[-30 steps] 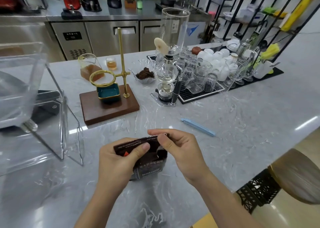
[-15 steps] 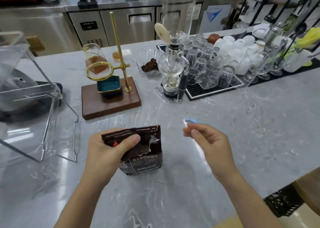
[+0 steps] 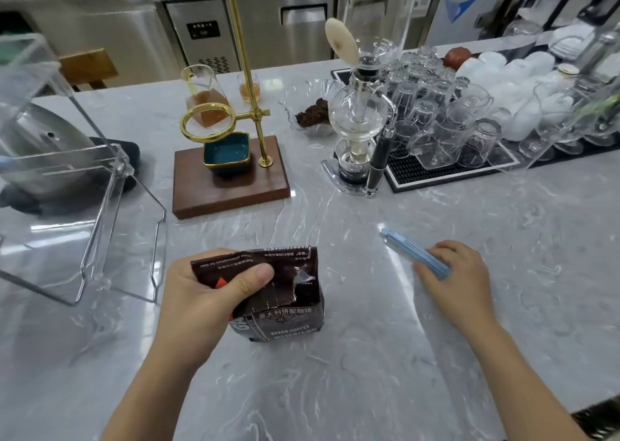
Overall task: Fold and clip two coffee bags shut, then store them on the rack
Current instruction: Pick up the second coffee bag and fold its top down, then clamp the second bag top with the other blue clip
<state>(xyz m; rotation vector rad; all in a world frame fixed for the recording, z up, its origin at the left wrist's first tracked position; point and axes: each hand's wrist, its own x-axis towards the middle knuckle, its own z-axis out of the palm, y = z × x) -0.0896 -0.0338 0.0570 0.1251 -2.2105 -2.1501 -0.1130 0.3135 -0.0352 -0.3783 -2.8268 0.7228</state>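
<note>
We see the grey marbled tabletop point(image 3: 436, 356) carrying everything, with a clear acrylic rack point(image 3: 110, 226) standing at its left, well apart from our hands. Beyond the middle stands a wooden stand point(image 3: 231, 189) with a brass pole and a teal dish, and to its right a glass siphon brewer point(image 3: 359, 128) beside a black mat crowded with upturned glasses point(image 3: 446, 132).

Near the front, the dark coffee bag point(image 3: 288, 306) stands upright on the tabletop, its top flattened and bent over. Our left hand point(image 3: 204, 293) grips it from the left, thumb pressed across the front of the folded top and fingers wrapped behind, just as it did half a second ago; the bag has not shifted.

The change is on the right. A second ago our right hand point(image 3: 459, 279) was pinching the bag's top edge together with the left; half a second ago it had let go and was reaching away toward the blue clip point(image 3: 414, 251). Now its fingers rest curled over the near end of the clip, which lies slantwise on the tabletop to the right of the bag, apart from it. Whether the fingers have closed on the clip or merely touch it we cannot tell.
</note>
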